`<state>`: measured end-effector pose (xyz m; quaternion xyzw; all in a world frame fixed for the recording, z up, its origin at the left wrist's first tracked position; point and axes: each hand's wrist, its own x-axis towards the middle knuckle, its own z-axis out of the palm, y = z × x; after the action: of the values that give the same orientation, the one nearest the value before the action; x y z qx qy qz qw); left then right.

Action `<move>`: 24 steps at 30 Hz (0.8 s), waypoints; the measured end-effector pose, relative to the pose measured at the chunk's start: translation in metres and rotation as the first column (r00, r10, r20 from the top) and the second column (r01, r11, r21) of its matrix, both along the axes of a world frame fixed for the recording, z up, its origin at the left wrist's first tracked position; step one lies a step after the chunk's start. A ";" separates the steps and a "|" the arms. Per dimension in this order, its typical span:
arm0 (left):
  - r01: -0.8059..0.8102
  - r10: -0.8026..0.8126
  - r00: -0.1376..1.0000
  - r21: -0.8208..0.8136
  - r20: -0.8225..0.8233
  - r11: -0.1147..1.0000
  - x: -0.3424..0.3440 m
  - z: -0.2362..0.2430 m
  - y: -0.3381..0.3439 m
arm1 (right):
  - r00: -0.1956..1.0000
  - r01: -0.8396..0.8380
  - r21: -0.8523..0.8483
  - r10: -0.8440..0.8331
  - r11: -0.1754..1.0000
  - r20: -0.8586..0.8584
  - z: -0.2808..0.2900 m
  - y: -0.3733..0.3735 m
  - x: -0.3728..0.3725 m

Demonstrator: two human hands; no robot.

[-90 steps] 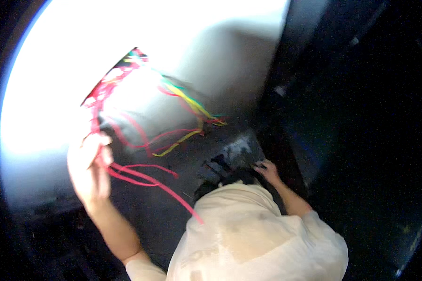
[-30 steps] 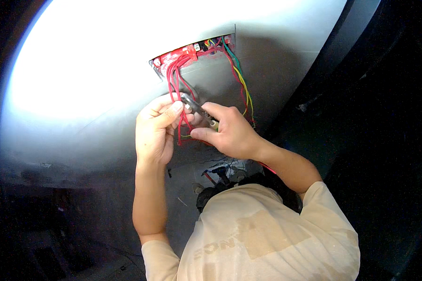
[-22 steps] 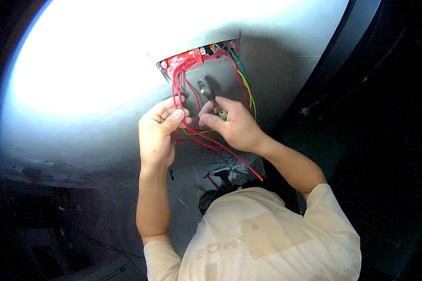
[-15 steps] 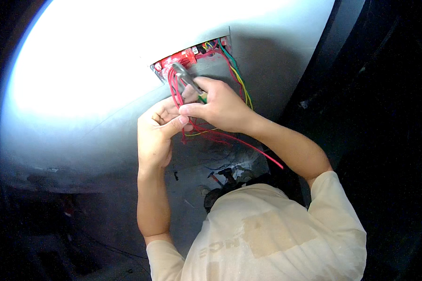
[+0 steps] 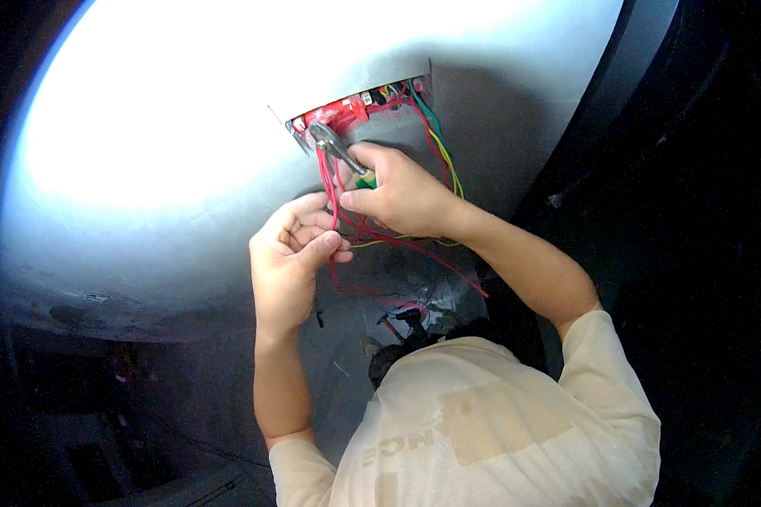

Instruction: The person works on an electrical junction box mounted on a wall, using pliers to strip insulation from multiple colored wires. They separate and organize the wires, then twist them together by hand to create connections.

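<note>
Several red wires [image 5: 327, 179] are pinched in your left hand [image 5: 289, 249], your right hand [image 5: 404, 193] grips pliers [image 5: 336, 149] at them just above; looks mid-step, none visibly finished.

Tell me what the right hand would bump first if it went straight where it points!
Probably the red wires: the pliers in the right hand point up and left, their head right at the wires. Whether they touch is hard to tell.

I am observing bright light [image 5: 177, 101] flooding the pale wall [image 5: 220, 160] at ten o'clock; grey floor [image 5: 330, 376] is showing at seven; darkness is filling three.
</note>
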<state>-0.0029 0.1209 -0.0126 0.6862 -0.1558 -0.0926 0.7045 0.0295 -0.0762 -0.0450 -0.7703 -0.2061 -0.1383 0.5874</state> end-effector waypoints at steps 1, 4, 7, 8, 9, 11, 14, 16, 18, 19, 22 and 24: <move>-0.025 0.025 1.000 0.001 0.004 1.000 -0.003 0.000 0.000 | 0.995 -0.036 0.055 0.041 0.998 -0.088 0.000 0.001 -0.002; -0.088 0.097 0.991 -0.096 0.094 0.991 -0.005 -0.002 0.002 | 0.921 -0.087 0.222 0.164 0.971 -0.354 0.006 0.001 -0.008; -0.152 0.180 0.966 -0.155 0.184 0.976 -0.001 0.000 0.006 | 0.921 -0.097 0.383 0.229 0.919 -0.316 0.000 0.000 -0.012; -0.178 0.212 0.954 -0.169 0.214 0.970 0.000 0.001 0.008 | 0.912 -0.092 0.416 0.245 0.905 -0.330 0.000 0.001 -0.014; -0.187 0.221 0.953 -0.171 0.208 0.967 0.000 0.001 0.009 | 0.902 -0.086 0.449 0.261 0.889 -0.343 0.001 0.001 -0.017; -0.200 0.232 0.953 -0.172 0.195 0.965 0.003 0.001 0.008 | 0.883 -0.088 0.497 0.298 0.863 -0.361 0.000 0.003 -0.020; -0.199 0.194 0.975 0.037 0.108 0.979 -0.002 0.005 0.003 | 0.885 -0.095 0.521 0.312 0.848 -0.347 -0.008 0.007 -0.021; -0.248 0.209 0.941 0.123 0.267 0.961 -0.003 -0.002 -0.005 | 0.920 -0.075 0.504 0.254 0.861 -0.298 -0.016 0.016 -0.018; -0.318 0.238 0.892 0.158 0.383 0.935 -0.006 -0.002 -0.011 | 0.930 -0.055 0.517 0.232 0.854 -0.284 -0.025 0.023 -0.018; -0.328 0.253 0.890 0.147 0.380 0.933 -0.006 -0.001 -0.011 | 0.935 -0.044 0.524 0.220 0.851 -0.278 -0.027 0.025 -0.017; -0.343 0.295 0.892 0.089 0.342 0.935 -0.005 0.000 -0.008 | 0.968 -0.024 0.451 0.134 0.892 -0.213 -0.030 0.028 -0.016; -0.357 0.325 0.893 0.053 0.310 0.933 -0.001 0.001 -0.010 | 0.967 -0.022 0.471 0.139 0.882 -0.214 -0.034 0.029 -0.015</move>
<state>-0.0039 0.1106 -0.0117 0.7462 -0.1315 0.1280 0.6399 0.0145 -0.0468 -0.0795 -0.6091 -0.1260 -0.0641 0.7804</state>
